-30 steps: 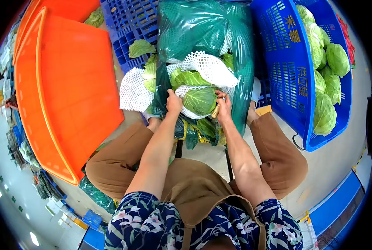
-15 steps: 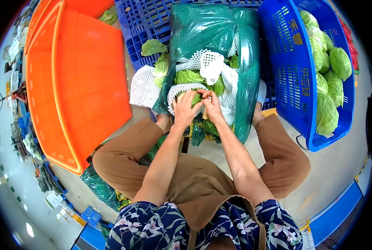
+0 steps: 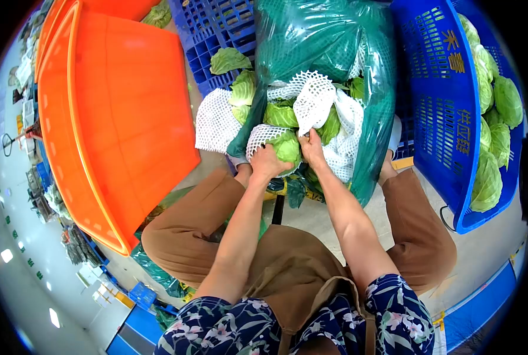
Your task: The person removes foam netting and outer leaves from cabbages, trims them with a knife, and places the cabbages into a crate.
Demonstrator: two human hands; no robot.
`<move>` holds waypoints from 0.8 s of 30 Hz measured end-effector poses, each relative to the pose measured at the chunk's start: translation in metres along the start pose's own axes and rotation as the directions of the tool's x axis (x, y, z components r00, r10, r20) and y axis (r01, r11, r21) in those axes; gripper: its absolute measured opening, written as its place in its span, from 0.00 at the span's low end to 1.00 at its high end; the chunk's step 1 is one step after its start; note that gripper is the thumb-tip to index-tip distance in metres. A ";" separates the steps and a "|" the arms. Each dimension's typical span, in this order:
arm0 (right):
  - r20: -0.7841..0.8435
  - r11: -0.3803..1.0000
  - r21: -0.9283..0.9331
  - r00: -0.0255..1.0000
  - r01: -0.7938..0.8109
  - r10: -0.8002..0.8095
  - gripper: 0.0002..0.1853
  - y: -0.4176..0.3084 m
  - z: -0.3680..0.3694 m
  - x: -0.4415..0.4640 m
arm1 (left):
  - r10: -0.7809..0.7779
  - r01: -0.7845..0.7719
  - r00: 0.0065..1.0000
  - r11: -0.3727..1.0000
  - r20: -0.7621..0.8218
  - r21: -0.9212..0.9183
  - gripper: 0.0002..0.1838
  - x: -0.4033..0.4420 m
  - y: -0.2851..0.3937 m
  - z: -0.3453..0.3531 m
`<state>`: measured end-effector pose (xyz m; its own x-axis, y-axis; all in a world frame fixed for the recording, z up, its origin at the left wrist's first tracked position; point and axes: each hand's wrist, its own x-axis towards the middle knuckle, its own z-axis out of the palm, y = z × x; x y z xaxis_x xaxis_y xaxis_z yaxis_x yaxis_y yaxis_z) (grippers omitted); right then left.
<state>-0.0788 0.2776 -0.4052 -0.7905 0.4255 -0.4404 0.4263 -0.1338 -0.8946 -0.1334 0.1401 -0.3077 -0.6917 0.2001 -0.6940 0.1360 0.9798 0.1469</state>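
Observation:
A green cabbage sits partly inside a white foam net at the near mouth of the green plastic bag. My left hand is closed around its left, near side. Just right of the cabbage, my right hand has its fingers curled together by the lower end of another foam net. Something small and dark shows at those fingertips, too unclear to name. More cabbages and nets lie farther back in the bag.
An orange bin stands at left. On the right, a blue crate holds several bare cabbages. Loose leaves and an empty foam net lie by the blue pallet.
My right hand has drawn away from my left, to the right side of the cabbage. More of the cabbage's green surface shows. The whole view has shifted slightly.

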 end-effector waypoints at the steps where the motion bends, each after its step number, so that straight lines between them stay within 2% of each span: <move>1: 0.043 0.997 0.014 0.997 -0.072 0.071 0.12 -0.010 -0.001 -0.005 | 0.036 -0.029 0.999 0.982 0.034 -0.186 0.47 0.010 -0.009 0.011; 3: 0.128 0.975 0.030 0.968 -0.219 0.214 0.12 -0.040 -0.006 -0.019 | 0.127 -0.063 0.988 0.843 0.083 -0.534 0.42 0.029 -0.021 0.014; 4: 0.131 0.982 0.053 0.976 -0.180 0.172 0.13 -0.045 -0.004 -0.025 | 0.184 -0.042 0.972 0.750 0.148 -0.660 0.30 0.028 -0.025 0.009; 5: 0.089 0.987 0.103 0.990 -0.123 0.114 0.15 -0.030 0.001 -0.027 | 0.220 -0.100 0.970 0.740 0.099 -0.665 0.30 0.021 -0.027 0.007; 7: 0.049 0.996 -0.011 0.995 -0.088 0.089 0.20 -0.059 -0.003 -0.040 | 0.303 -0.240 0.953 0.712 -0.019 -0.659 0.32 0.013 -0.024 -0.002; 8: 0.095 0.983 -0.144 0.987 -0.114 0.129 0.24 -0.082 -0.011 -0.047 | 0.355 -0.312 0.932 0.671 -0.078 -0.673 0.31 0.011 -0.023 0.007; 10: -0.033 0.922 -0.343 0.978 0.182 -0.205 0.28 -0.096 -0.011 -0.055 | 0.372 -0.342 0.923 0.672 -0.099 -0.657 0.30 -0.002 -0.005 0.007; 11: -0.066 0.838 -0.450 0.924 0.310 -0.377 0.31 -0.103 -0.012 -0.055 | 0.381 -0.359 0.917 0.671 -0.114 -0.649 0.30 -0.007 0.007 0.003; 12: -0.097 0.821 -0.460 0.900 0.339 -0.425 0.35 -0.111 -0.016 -0.051 | 0.432 -0.467 0.875 0.632 -0.220 -0.618 0.31 -0.006 0.017 0.001; 15: -0.033 0.725 -0.653 0.948 0.220 -0.317 0.39 -0.102 -0.025 -0.043 | 0.402 -0.439 0.892 0.656 -0.209 -0.614 0.33 0.010 0.028 0.018; 16: 0.034 0.688 -0.685 0.954 0.240 -0.299 0.42 -0.095 -0.026 -0.040 | 0.420 -0.358 0.906 0.701 -0.049 -0.617 0.35 0.008 0.034 0.007; 19: 0.086 0.654 -0.631 0.875 0.417 -0.476 0.42 -0.086 -0.032 -0.035 | 0.485 -0.526 0.833 0.546 -0.266 -0.652 0.35 0.021 0.028 0.018; 21: 0.016 0.688 -0.633 0.894 0.356 -0.448 0.33 -0.081 -0.031 -0.024 | 0.415 -0.305 0.909 0.619 -0.029 -0.724 0.37 0.014 0.028 0.008; 23: -0.074 0.697 -0.652 0.889 0.299 -0.451 0.28 -0.076 -0.031 -0.005 | 0.387 -0.284 0.919 0.516 -0.076 -0.808 0.40 0.021 0.021 0.036; 24: -0.101 0.717 -0.657 0.916 0.232 -0.389 0.25 -0.073 -0.032 0.004 | 0.305 -0.304 0.941 0.583 -0.144 -0.754 0.47 0.006 0.029 0.020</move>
<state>-0.0990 0.3178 -0.3392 -0.8453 0.5321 -0.0479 0.4114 0.5911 -0.6938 -0.1192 0.1699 -0.3215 -0.7121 0.4859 -0.5067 -0.2448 0.5045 0.8280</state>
